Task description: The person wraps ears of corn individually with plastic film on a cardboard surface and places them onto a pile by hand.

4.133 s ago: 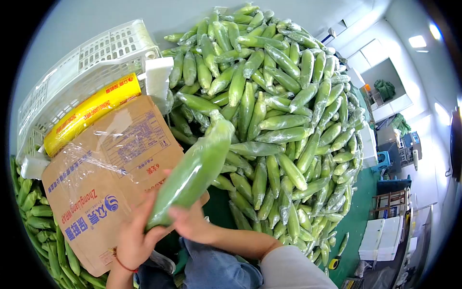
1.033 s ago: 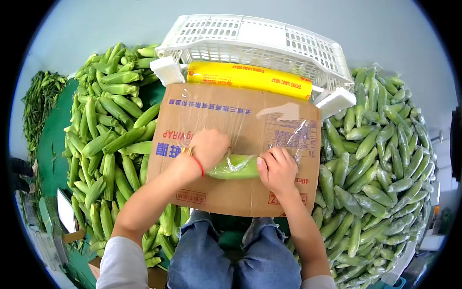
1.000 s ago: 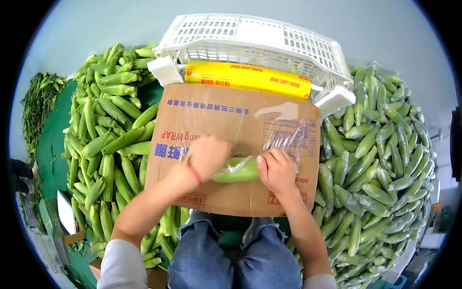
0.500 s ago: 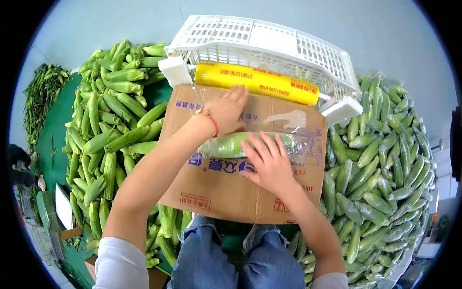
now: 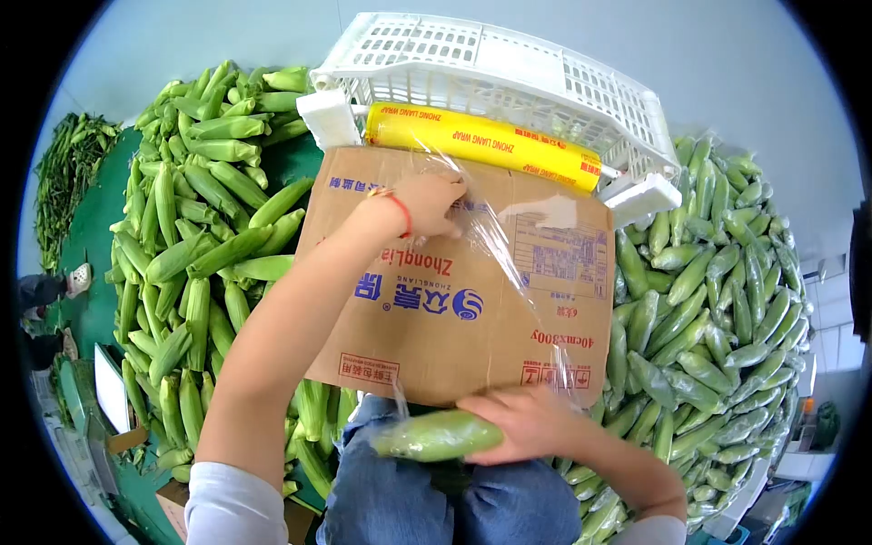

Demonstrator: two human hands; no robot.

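Along the far edge of the cardboard sheet [image 5: 436,350]: one yellow roll [image 5: 490,145], marked "ZHONG LIANG WRAP" in red. On the sheet, upside down to you: a blue swirl logo [image 5: 468,304], blue Chinese characters, small "ZHONGLIANG", red "ZhongLia" cut off by your arm; toward the near right corner, red "40cm×300y".

Item: one wrapped ear of corn [image 5: 436,436], green, husk on, glossy under clear film, left tip blurred. It lies sideways just off the sheet's near edge, above your jeans [image 5: 391,500].

Your right hand [image 5: 527,422], blurred, is closed round its right end. Your left hand [image 5: 427,204], fingers bent, is over the sheet by the far edge; whether it pinches the film strip [image 5: 504,259] beside it, you cannot tell.

Surroundings: white crate [image 5: 545,64] behind the roll; foam blocks [image 5: 645,200] at both far corners; unwrapped corn [image 5: 195,254] past the left edge, wrapped corn [image 5: 713,318] past the right. In the way: your left forearm [image 5: 291,336], across the sheet's left edge.
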